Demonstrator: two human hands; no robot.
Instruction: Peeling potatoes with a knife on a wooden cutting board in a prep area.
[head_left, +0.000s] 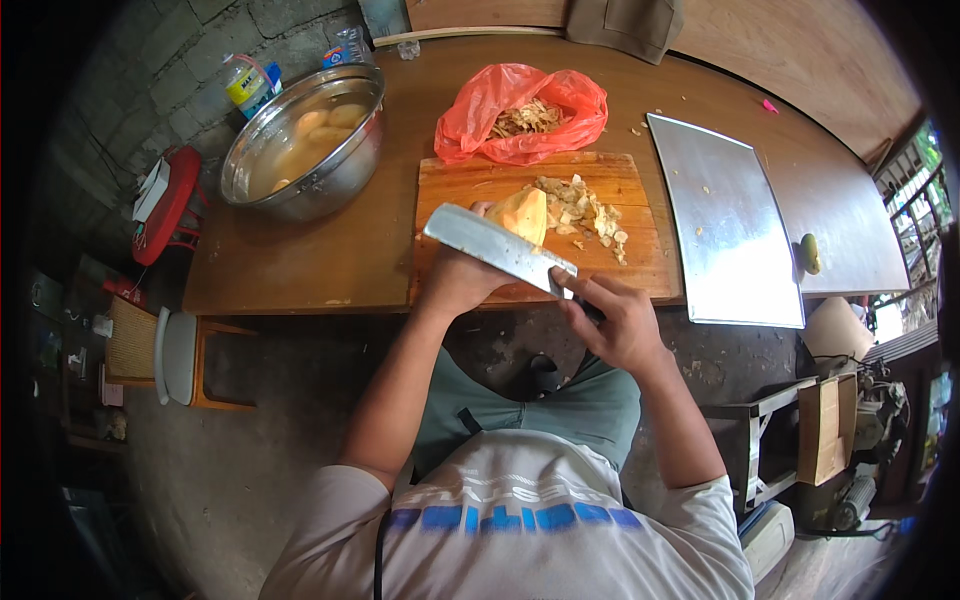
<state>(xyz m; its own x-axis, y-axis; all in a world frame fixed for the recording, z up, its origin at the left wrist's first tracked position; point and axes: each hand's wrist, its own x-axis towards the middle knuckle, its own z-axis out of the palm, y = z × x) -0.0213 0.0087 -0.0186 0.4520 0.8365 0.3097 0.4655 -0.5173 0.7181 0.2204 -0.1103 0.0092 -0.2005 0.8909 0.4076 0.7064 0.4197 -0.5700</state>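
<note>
My left hand (466, 271) holds a large peeled tuber (525, 216), yellow-orange and perhaps a sweet potato, above the wooden cutting board (465, 176). The cleaver's broad blade hides part of that hand. Gripped by its dark handle, the cleaver (495, 244) is in my right hand (619, 319), with a finger pressed near the base of the blade. Its blade slants across in front of the tuber; whether the edge touches the flesh I cannot tell. Thin peelings (589, 214) lie heaped on the board to the right of the tuber.
Behind the board, a red plastic bag (469, 120) holds peelings (529, 118). At left, a steel bowl (337, 176) contains peeled tubers (326, 127) in cloudy water. A metal sheet (724, 217) overhangs the front edge of the wooden table (300, 270); a greenish fruit (811, 253) lies beyond it.
</note>
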